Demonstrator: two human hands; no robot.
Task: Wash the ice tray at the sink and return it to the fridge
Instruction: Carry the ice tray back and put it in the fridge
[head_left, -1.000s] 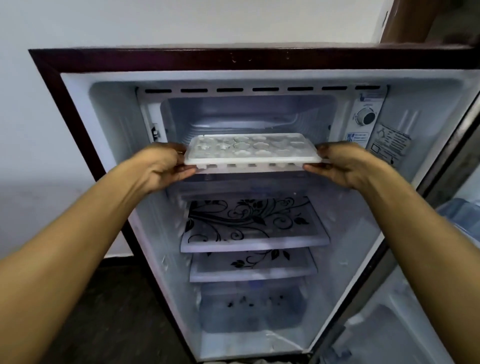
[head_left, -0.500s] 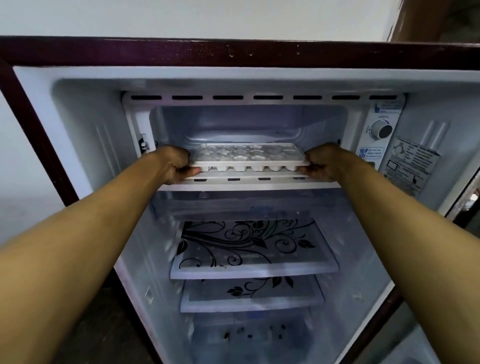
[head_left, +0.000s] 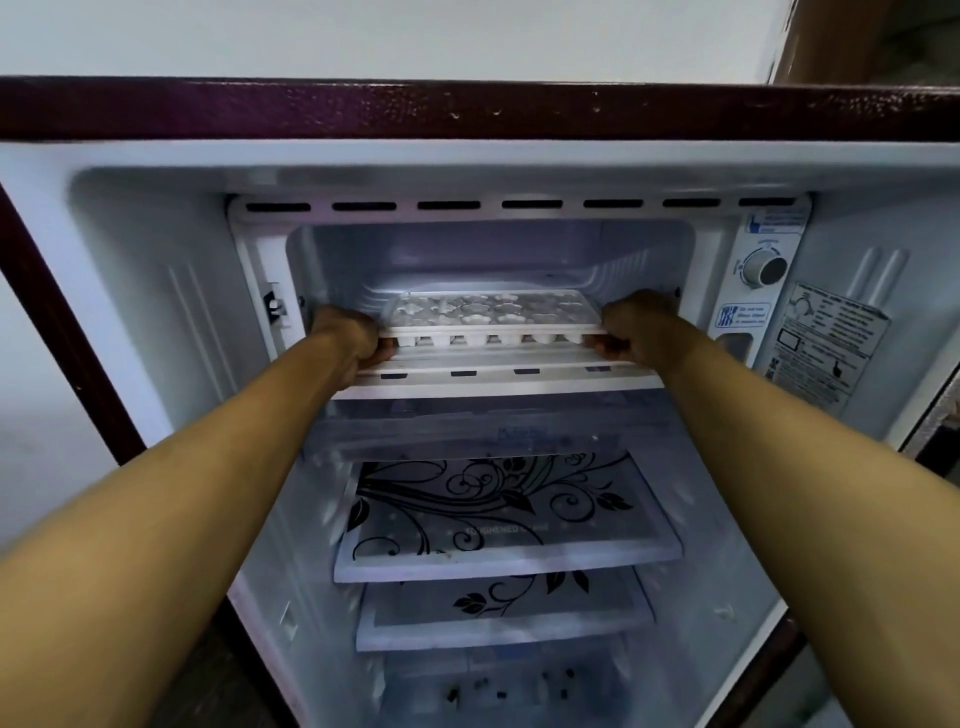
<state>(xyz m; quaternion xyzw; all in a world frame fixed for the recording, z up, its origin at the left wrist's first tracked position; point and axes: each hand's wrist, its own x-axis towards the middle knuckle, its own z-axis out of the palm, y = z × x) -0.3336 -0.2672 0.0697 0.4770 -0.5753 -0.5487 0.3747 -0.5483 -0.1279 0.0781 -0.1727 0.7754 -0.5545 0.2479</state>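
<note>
We stand at the open fridge (head_left: 130, 322), its glass shelves (head_left: 498, 519) printed with black floral scrolls. Inside the freezer compartment (head_left: 493, 254) at the top, the white ice tray (head_left: 493, 317) sits level just above the compartment floor. Our left hand (head_left: 348, 338) grips its left end, fingers curled under; our right hand (head_left: 634, 327) grips the right end likewise.

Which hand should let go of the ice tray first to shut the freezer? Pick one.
Left, tentatively. Both hands grip the ice tray alike at its ends: left hand, right hand. The open door stands on the right, so the right hand is nearer it.
</note>
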